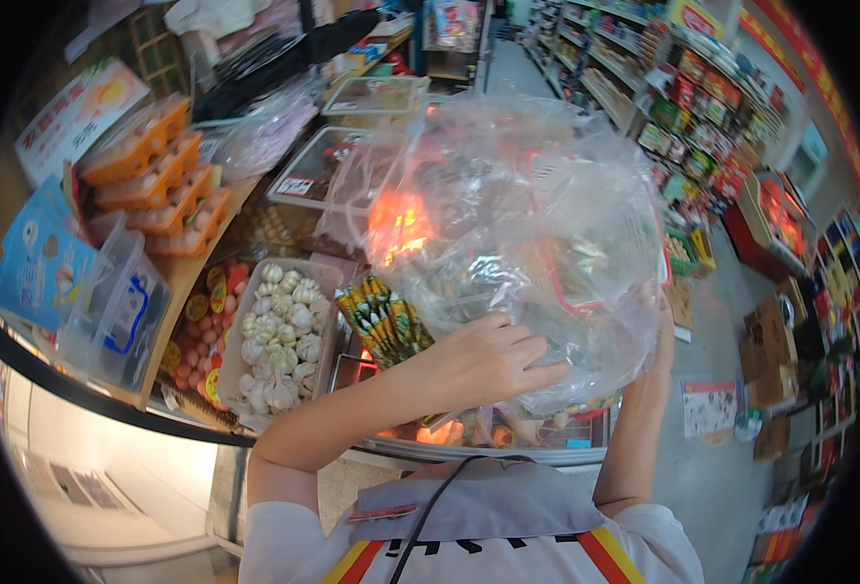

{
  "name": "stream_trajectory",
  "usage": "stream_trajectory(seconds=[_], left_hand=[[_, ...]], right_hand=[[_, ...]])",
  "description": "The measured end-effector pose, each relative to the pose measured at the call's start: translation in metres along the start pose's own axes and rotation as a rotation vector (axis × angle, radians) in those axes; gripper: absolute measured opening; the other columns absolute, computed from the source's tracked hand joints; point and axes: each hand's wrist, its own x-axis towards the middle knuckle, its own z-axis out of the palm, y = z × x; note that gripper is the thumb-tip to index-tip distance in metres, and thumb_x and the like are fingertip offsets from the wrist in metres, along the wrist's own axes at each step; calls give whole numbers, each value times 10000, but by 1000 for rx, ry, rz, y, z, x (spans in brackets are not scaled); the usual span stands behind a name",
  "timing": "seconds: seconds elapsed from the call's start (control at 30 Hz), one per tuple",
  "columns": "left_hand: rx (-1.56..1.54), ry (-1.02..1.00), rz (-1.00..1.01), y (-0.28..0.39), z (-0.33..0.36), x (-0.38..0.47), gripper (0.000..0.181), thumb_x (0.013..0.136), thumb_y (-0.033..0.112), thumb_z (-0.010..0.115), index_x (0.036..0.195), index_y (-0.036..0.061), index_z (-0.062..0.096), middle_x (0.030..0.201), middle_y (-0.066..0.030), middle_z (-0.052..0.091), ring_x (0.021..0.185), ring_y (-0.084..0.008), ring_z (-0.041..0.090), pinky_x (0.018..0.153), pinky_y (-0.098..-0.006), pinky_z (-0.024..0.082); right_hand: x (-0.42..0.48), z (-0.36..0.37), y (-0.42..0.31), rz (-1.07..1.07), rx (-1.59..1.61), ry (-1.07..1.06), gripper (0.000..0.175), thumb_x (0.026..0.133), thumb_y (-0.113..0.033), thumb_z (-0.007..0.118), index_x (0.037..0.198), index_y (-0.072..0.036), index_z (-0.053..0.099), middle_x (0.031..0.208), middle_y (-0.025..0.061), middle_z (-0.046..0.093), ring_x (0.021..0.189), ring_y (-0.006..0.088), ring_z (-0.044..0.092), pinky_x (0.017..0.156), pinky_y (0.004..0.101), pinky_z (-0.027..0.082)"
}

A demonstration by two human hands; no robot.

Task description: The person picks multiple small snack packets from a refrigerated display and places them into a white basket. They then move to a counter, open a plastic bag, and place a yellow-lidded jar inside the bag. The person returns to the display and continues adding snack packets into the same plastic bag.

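Observation:
A large sheet of clear plastic bagging (474,270) spreads out in front of me, crumpled and shiny. My left hand (506,358) reaches in from the left with its fingers curled on the near edge of the plastic. At the right side of the plastic is my right hand (658,317), gripping its edge; the film partly covers its fingers. Through the film shows a basket with a red rim (558,281), its contents blurred. Just left of the plastic lie several yellow-and-green printed packets (382,321), close to my left forearm.
Left of the packets stands a white tub of garlic bulbs (231,365), beside pinkish eggs (200,343). Orange egg trays (171,179) are stacked by a clear plastic box (112,314). Clear-lidded containers (320,164) stand farther back. Cardboard boxes (765,343) and stocked shelves line the right.

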Motion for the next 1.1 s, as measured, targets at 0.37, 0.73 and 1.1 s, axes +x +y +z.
stream_trajectory(seconds=[0.37, 0.73, 1.1], left_hand=[[-335, -321, 328, 71, 62, 56, 383, 764, 127, 576, 1147, 108, 576, 857, -41, 517, 837, -203, 552, 791, -333, 437], [-935, -118, -158, 147, 143, 212, 649, 752, 214, 722, 1316, 56, 441, 1308, -175, 433, 1197, -321, 460, 999, -383, 382], [-2220, -570, -400, 402, 305, 380, 482, 922, 335, 566, 1292, 52, 443, 1168, -66, 555, 1119, -172, 502, 879, -304, 423]], right_hand=[[-145, -36, -53, 137, -479, 153, 202, 825, -16, 614, 1018, -3, 672, 900, 2, 663, 828, 86, 596, 757, 242, 477], [-289, -165, -110, -420, -1388, 535, 263, 703, 48, 659, 941, -64, 665, 691, 73, 522, 644, 242, 532, 585, 326, 421], [-453, -327, -183, -538, -2114, 826, 326, 662, -49, 665, 979, -123, 686, 632, 7, 399, 573, 177, 449, 537, 317, 374]])
